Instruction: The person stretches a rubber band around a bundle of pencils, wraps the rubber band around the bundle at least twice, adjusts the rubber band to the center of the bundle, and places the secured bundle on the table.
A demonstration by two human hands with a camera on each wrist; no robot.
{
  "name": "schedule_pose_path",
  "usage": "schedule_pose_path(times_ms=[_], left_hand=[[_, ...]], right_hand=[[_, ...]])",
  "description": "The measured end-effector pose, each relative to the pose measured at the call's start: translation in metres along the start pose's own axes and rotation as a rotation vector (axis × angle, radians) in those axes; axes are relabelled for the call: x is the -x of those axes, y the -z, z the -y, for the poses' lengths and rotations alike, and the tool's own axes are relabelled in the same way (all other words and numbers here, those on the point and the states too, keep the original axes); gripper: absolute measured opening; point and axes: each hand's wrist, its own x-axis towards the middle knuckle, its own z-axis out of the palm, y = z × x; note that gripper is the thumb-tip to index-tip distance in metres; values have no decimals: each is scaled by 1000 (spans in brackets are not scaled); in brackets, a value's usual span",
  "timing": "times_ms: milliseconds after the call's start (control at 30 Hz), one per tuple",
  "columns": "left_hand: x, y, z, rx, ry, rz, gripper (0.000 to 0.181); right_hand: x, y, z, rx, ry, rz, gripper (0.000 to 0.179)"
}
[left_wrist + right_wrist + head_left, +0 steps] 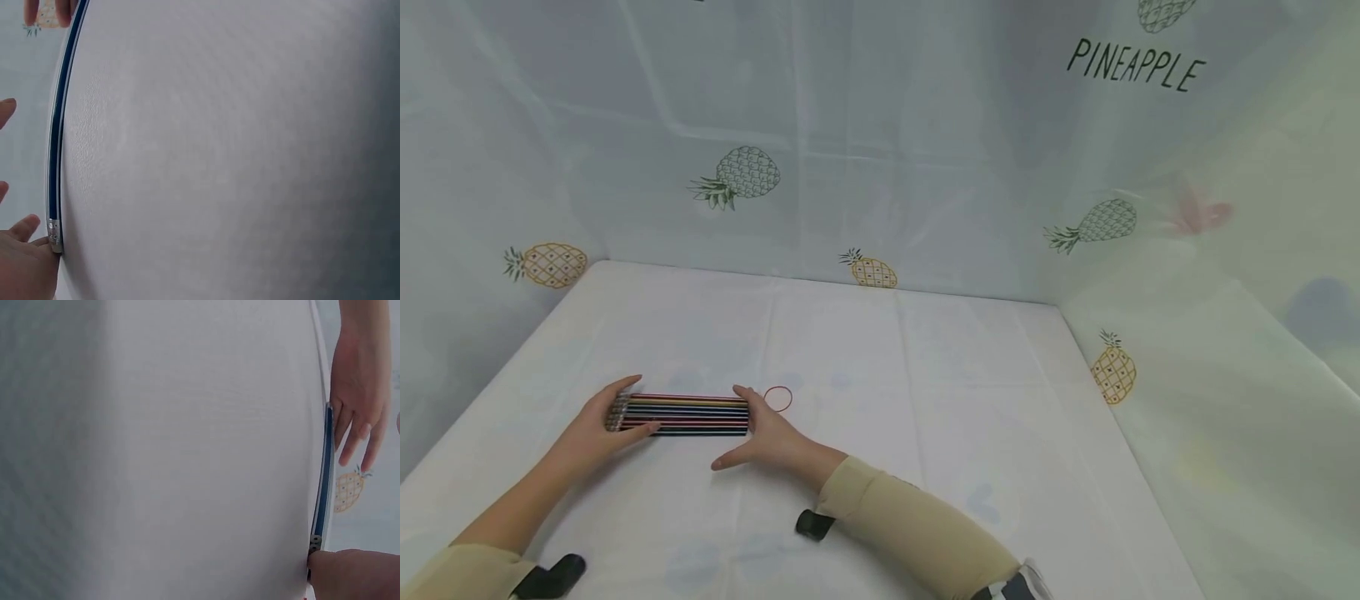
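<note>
A row of pencils, several dark ones with red and yellowish ones among them, lies side by side on the white table. My left hand spreads around their left, silvery eraser ends, its thumb over the near pencils and fingers by the far edge. At the other end, my right hand touches the row with its fingers, thumb stretched out apart from it. A blue pencil shows edge-on in the left wrist view, its eraser against the left hand. A thin red ring like a rubber band lies just beyond the right hand.
The white table is bordered by pineapple-print curtains at the back and both sides. Dark straps sit at the wrists, by the cream sleeves.
</note>
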Motion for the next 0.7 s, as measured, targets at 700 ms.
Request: schedule_pose_path(times_ms=[700], left_hand=[[4,3,-7,28,-8,23,94]], right_hand=[[6,-17,-2,-12,-8,-78,104]])
